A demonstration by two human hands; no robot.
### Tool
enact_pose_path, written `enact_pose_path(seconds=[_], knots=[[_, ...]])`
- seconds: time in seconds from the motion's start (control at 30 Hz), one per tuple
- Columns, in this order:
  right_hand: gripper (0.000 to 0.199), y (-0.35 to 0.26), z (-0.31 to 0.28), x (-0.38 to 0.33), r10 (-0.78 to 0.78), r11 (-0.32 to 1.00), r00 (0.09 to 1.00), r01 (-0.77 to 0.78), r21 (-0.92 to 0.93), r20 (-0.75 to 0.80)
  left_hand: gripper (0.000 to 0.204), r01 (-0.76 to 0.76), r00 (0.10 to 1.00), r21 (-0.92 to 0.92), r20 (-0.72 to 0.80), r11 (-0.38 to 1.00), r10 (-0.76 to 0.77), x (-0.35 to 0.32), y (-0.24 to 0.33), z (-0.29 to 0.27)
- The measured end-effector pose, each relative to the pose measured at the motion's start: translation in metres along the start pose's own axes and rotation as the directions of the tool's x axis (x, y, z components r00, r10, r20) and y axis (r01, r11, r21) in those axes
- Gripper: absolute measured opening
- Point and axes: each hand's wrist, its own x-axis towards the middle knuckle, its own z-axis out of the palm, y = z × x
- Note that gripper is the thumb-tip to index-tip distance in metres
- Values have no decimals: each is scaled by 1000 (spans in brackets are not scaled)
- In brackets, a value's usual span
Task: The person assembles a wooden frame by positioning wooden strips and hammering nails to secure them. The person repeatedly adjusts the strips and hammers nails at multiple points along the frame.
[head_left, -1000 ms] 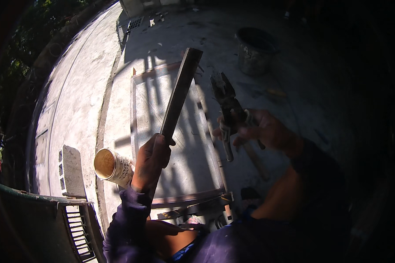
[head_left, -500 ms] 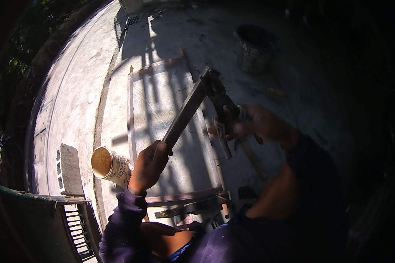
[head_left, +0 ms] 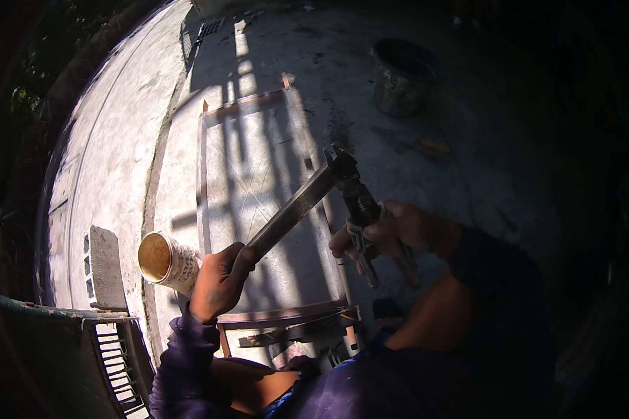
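My left hand [head_left: 218,281] is closed around the lower end of a dark, straight metal bar [head_left: 292,211], held at a slant. In my right hand [head_left: 405,234] is a dark pliers-like tool [head_left: 360,199] with two handles, fingers wrapped round them. The tool's jaws meet the bar's upper end; shade hides whether they are clamped on it. Below both hands a rectangular frame [head_left: 201,174] lies on the concrete, with thin strings crossed inside it.
A whitish bucket [head_left: 182,269] stands left of the frame, beside a hollow concrete block [head_left: 106,269]. At the far right, in shade, are a dark bucket [head_left: 398,98] and a tool with an orange-yellow handle [head_left: 435,146]. A metal grille [head_left: 122,363] is at lower left.
The bar's upper end and the pliers-like tool have come down, nearer to me. My left hand has shifted slightly left and lower, still gripping the bar.
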Motion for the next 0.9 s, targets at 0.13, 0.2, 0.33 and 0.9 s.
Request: enact_pose_path(seconds=[0.13, 0.2, 0.33, 0.9], knots=[[59, 0, 1, -3, -51, 980, 998, 57, -193, 36, 48, 35, 998, -30, 52, 999, -33, -4, -1, -5], [60, -2, 2, -5, -5, 992, 997, 15, -124, 80, 48, 45, 996, -13, 72, 999, -44, -6, 0, -7], [53, 0, 4, -9, 41, 997, 989, -51, 65, 145, 44, -24, 1000, 72, 13, 997, 23, -11, 6, -8], [58, -1, 4, -24, 157, 963, 986, -141, -228, 53, 36, -55, 998, 207, 25, 977, 51, -22, 13, 0]])
